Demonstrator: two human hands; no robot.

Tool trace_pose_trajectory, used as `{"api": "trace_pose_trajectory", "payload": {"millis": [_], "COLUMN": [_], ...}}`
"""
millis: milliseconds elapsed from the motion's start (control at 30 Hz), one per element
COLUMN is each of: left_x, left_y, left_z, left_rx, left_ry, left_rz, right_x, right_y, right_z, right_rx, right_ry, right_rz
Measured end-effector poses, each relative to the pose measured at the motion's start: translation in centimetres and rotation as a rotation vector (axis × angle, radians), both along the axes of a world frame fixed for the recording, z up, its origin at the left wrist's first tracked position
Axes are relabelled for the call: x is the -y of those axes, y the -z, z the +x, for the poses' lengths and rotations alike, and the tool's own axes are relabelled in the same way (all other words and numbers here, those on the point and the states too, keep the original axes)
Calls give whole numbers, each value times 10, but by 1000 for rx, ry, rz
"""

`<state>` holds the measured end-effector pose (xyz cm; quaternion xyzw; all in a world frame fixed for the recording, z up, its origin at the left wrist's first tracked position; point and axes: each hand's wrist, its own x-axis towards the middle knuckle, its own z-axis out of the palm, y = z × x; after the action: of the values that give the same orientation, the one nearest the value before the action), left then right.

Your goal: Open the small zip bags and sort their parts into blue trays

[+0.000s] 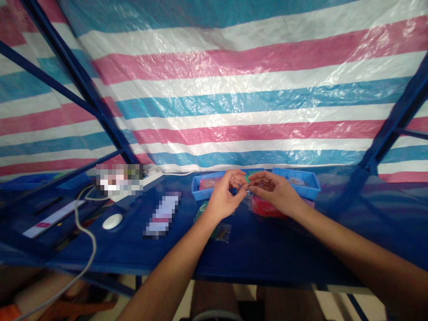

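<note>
The person's left hand [227, 191] and right hand [274, 191] are together above a glossy dark-blue table [284, 254], their fingertips meeting at a small bright-green piece [247, 179]; thumbs and fingers of both hands are pinched on it, though the piece is too small for its shape to be told; the forearms reach in from either side, the wrists well apart.

Behind the left hand stands a shallow blue plastic bin [200, 195] with something reddish inside; behind the right hand is a second blue plastic bin [312, 191], set at a slant and holding contents that cannot be made out. Below the right hand lies a flat bundle of red, plastic-looking material [265, 208], partly covered by the fingers; by the left wrist lies a small clear plastic bag [223, 233] with thin yellowish pieces in it, and near it some green material [200, 211], partly hidden by the forearm.

Farther left on the table lie a pixelated oblong object [162, 214] and a smooth white oval object [112, 221]; a white cable [92, 245] curves down past the table's near edge; beyond the table hangs a shiny plastic sheet [240, 102] striped red, white and blue, between dark-blue metal posts [112, 133].
</note>
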<state>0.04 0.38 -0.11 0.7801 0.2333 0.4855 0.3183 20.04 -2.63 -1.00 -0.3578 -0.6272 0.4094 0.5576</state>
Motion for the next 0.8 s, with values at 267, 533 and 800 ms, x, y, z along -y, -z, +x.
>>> {"api": "trace_pose_trajectory", "payload": {"millis": [267,533,800], "left_x": [2,3,2], "left_y": [0,1,1], "left_z": [2,4,3], "left_rx": [-19,-6,-7], "left_ry": [20,-35,-41], "left_rz": [-4,0,-14], "right_x": [-1,0,-3], "right_y": [2,0,1], "right_z": [-1,-1,1], "right_rx": [-3,33,-8], "right_ry": [-3,8,39], "right_rz": [-8,6,-27]}}
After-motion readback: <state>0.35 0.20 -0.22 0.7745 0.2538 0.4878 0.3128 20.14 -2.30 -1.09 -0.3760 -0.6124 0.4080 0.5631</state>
